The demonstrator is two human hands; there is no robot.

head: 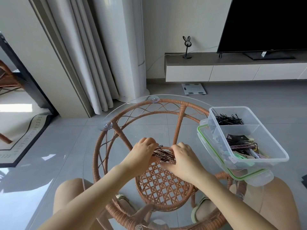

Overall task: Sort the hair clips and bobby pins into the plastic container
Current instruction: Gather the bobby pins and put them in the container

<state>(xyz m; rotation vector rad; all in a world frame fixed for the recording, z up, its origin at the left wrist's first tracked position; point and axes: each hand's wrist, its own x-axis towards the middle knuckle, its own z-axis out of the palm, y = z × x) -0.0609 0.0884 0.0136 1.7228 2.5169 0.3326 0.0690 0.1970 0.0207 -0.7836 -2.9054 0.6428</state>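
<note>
A bunch of dark bobby pins [163, 154] lies on the glass table top [116, 146] between my two hands. My left hand [142, 151] curls its fingers round the left end of the bunch. My right hand [184, 161] presses in from the right, fingers bent over the pins' other end. At the right stands a clear plastic container [272, 143] with a divider: its far compartment holds black bobby pins [228, 119], its near compartment holds coloured hair clips [240, 146].
The container sits on its green-rimmed lid [232, 173], near the table's right edge. The round glass top rests on a wicker frame [166, 103] with suction cups [105, 126]. My knees and sandals show below the glass. A TV stand and a floor scale stand beyond.
</note>
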